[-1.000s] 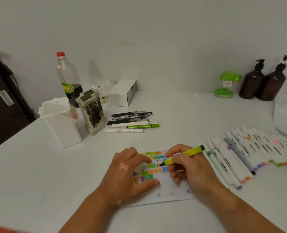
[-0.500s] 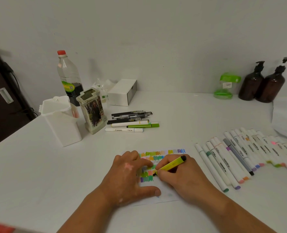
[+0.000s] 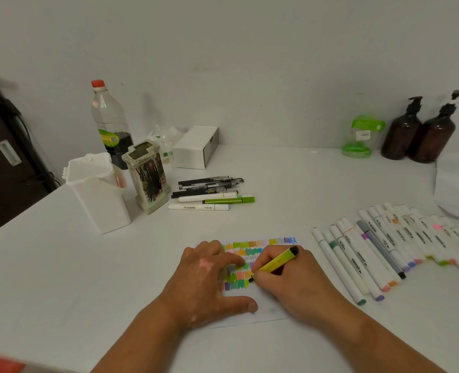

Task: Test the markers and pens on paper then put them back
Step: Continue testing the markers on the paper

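A small white paper (image 3: 263, 316) covered in coloured scribbles lies on the white table in front of me. My left hand (image 3: 206, 281) rests flat on its left part, fingers spread. My right hand (image 3: 284, 281) grips a yellow highlighter (image 3: 276, 261) with a black end, its tip on the paper among the green and purple marks. A row of several white markers (image 3: 384, 251) lies to the right. A smaller pile of black pens and markers (image 3: 209, 192) lies behind the paper.
A white plastic holder (image 3: 96, 195) and a printed pen pot (image 3: 147, 176) stand at the left, with a bottle (image 3: 109, 122) and white box (image 3: 196, 146) behind. Two brown pump bottles (image 3: 419, 133) and a green-lidded container (image 3: 360, 138) stand at the back right.
My right hand has brought the yellow highlighter down and towards me, from the upper rows of scribbles to the lower marks. My left hand still holds the paper down.
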`<state>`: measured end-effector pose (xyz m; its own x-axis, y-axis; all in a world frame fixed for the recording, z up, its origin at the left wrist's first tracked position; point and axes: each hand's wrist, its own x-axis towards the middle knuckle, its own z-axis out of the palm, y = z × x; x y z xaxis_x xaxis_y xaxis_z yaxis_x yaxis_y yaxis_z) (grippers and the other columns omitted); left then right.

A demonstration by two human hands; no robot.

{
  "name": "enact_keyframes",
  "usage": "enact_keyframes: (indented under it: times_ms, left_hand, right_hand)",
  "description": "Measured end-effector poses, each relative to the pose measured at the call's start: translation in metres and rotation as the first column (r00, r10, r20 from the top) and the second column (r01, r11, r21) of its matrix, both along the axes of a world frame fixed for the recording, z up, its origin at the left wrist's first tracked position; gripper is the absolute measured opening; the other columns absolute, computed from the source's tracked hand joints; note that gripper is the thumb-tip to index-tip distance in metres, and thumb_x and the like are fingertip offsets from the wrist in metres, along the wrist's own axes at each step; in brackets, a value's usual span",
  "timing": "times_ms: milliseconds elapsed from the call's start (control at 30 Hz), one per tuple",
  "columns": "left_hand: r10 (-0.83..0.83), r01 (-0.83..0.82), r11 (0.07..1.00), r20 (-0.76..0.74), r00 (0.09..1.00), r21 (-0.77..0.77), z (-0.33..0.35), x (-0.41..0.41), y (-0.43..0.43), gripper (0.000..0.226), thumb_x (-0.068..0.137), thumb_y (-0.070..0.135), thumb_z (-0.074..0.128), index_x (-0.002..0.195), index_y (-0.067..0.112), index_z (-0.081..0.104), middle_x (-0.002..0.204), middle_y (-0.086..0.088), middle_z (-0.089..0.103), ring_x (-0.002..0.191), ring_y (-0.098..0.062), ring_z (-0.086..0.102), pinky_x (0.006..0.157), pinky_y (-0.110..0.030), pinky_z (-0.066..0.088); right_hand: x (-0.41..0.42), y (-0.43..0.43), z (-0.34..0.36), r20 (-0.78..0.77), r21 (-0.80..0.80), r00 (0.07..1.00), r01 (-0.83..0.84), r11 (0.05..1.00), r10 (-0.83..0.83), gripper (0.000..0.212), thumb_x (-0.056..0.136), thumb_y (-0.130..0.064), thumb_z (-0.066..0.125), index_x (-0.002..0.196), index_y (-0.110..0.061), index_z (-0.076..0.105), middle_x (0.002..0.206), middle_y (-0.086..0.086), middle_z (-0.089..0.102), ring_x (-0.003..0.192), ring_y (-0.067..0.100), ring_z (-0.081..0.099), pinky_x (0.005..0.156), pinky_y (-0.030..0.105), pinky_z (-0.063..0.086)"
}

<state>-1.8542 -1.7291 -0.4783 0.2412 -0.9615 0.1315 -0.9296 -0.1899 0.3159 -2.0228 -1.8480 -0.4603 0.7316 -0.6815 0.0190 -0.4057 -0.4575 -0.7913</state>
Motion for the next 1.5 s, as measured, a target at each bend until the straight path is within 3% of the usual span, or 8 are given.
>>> enact_keyframes:
  times_ms: [567,700,833,967,1167,1333,1400,1500]
  left_hand:
    - [0.013,-0.013,0.999,0.008,1.000,0.032,0.000,0.000,-0.001,0.091,0.057,0.099,0.045,0.130,0.045,0.054,0.104,0.022,0.047,0.099,-0.002,0.042,0.094,-0.028,0.038]
    - [0.018,-0.018,1.000,-0.008,1.000,0.018,0.001,-0.002,-0.001,0.087,0.061,0.095,0.049,0.133,0.045,0.049,0.106,0.023,0.046,0.099,-0.002,0.043,0.094,-0.026,0.039]
    - [0.041,-0.114,0.980,-0.391,0.920,-0.166,0.003,0.004,0.005,0.033,0.097,0.041,0.057,0.124,0.052,0.043,0.101,0.027,0.047,0.099,0.000,0.052,0.082,-0.019,0.051]
    - [0.060,-0.287,0.924,-0.645,0.762,-0.253,0.004,0.007,0.007,0.041,0.105,0.007,0.036,0.115,0.043,0.050,0.093,0.015,0.054,0.093,0.000,0.061,0.067,-0.015,0.054]
    - [-0.021,-0.314,0.880,-0.689,0.725,-0.357,0.006,0.005,0.003,0.030,0.092,0.034,0.047,0.122,0.036,0.050,0.111,0.019,0.068,0.100,-0.008,0.069,0.079,-0.019,0.058]
    - [-0.083,-0.280,0.890,-0.732,0.676,-0.359,0.005,0.004,0.003,0.021,0.092,0.032,0.054,0.112,0.028,0.059,0.106,0.010,0.075,0.096,-0.014,0.073,0.080,-0.023,0.059]
    - [-0.084,-0.247,0.899,-0.695,0.714,-0.362,0.005,0.004,0.004,0.017,0.091,0.032,0.056,0.105,0.037,0.065,0.100,0.009,0.076,0.095,-0.015,0.073,0.080,-0.023,0.059]
    - [-0.070,-0.241,0.905,-0.681,0.729,-0.351,0.006,0.003,0.005,0.020,0.087,0.035,0.061,0.102,0.046,0.067,0.093,0.010,0.075,0.092,-0.015,0.072,0.077,-0.023,0.060]
  right_hand:
    - [0.002,0.000,-0.001,-0.021,-0.034,1.000,0.017,0.999,-0.018,0.006,0.078,-0.027,0.071,0.072,-0.027,0.069,0.070,-0.007,0.070,0.062,0.004,0.061,0.051,0.015,0.045]
    - [0.001,-0.003,-0.003,0.104,0.068,0.992,0.065,0.996,-0.072,0.007,0.076,-0.024,0.069,0.069,-0.025,0.069,0.060,-0.008,0.066,0.050,0.003,0.054,0.044,0.014,0.038]
    - [-0.002,-0.011,0.003,0.339,0.428,0.905,0.094,0.899,-0.256,0.013,0.076,-0.013,0.064,0.064,-0.018,0.061,0.056,0.007,0.058,0.044,0.013,0.041,0.041,0.020,0.028]
    - [-0.004,-0.011,0.005,0.416,0.493,0.876,0.008,0.870,-0.244,0.032,0.087,0.003,0.064,0.064,-0.019,0.063,0.058,0.014,0.056,0.044,0.013,0.039,0.039,0.020,0.028]
    - [-0.004,-0.011,0.008,0.515,0.463,0.837,-0.090,0.882,-0.185,0.012,0.081,-0.009,0.070,0.072,-0.017,0.069,0.061,0.016,0.059,0.047,0.015,0.048,0.039,0.023,0.035]
    - [-0.005,-0.013,0.009,0.584,0.482,0.787,-0.139,0.865,-0.198,0.009,0.074,-0.014,0.063,0.071,-0.021,0.069,0.065,0.016,0.067,0.048,0.017,0.053,0.040,0.023,0.038]
    - [-0.005,-0.014,0.008,0.601,0.464,0.778,-0.153,0.872,-0.183,0.001,0.072,-0.019,0.069,0.072,-0.021,0.069,0.067,0.016,0.068,0.050,0.018,0.054,0.041,0.024,0.039]
    - [-0.006,-0.015,0.005,0.602,0.427,0.786,-0.167,0.889,-0.142,0.016,0.068,-0.030,0.074,0.078,-0.018,0.072,0.067,0.016,0.067,0.052,0.020,0.054,0.043,0.024,0.041]
